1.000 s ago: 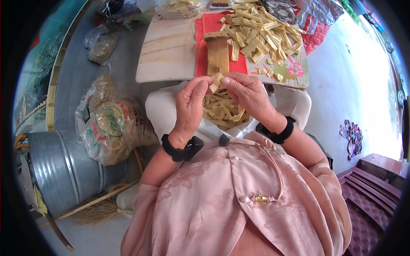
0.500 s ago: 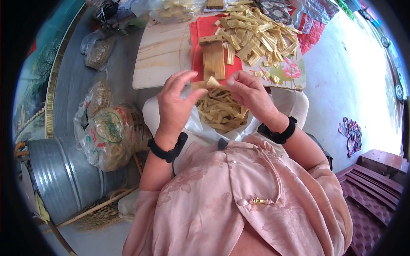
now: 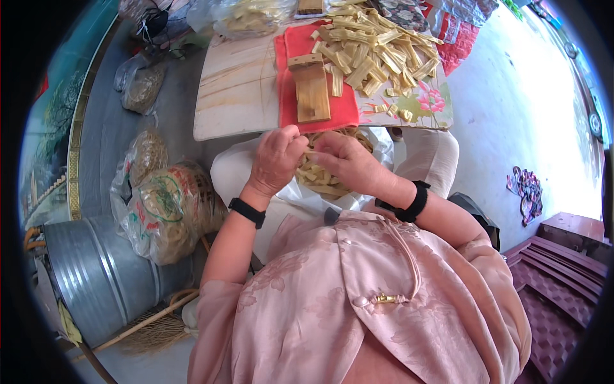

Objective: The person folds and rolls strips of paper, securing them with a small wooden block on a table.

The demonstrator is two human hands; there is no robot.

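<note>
Above my lap, my left hand (image 3: 276, 160) and my right hand (image 3: 345, 165) meet with fingers closed. A small bit of a pale yellow strip (image 3: 311, 152) shows between their fingertips; my fingers cover most of it. Directly beneath them, an open white plastic bag (image 3: 295, 195) in my lap holds many similar strips (image 3: 325, 185). Just beyond my hands, a wooden block with a raised crosspiece (image 3: 311, 96) lies on a red cloth (image 3: 346, 110) at the table's near edge.
The table (image 3: 233, 89) bears a heap of flat yellow strips (image 3: 377, 51) at right and short cut pieces (image 3: 403, 114) near its corner. Filled plastic bags (image 3: 167, 205), a metal drum (image 3: 102, 269) and a broom (image 3: 150, 329) stand at left. A maroon panel (image 3: 550, 307) lies lower right.
My hands have come together and slightly toward me. My left fingers, spread before, are now curled in. The strip that showed between my hands is now mostly covered.
</note>
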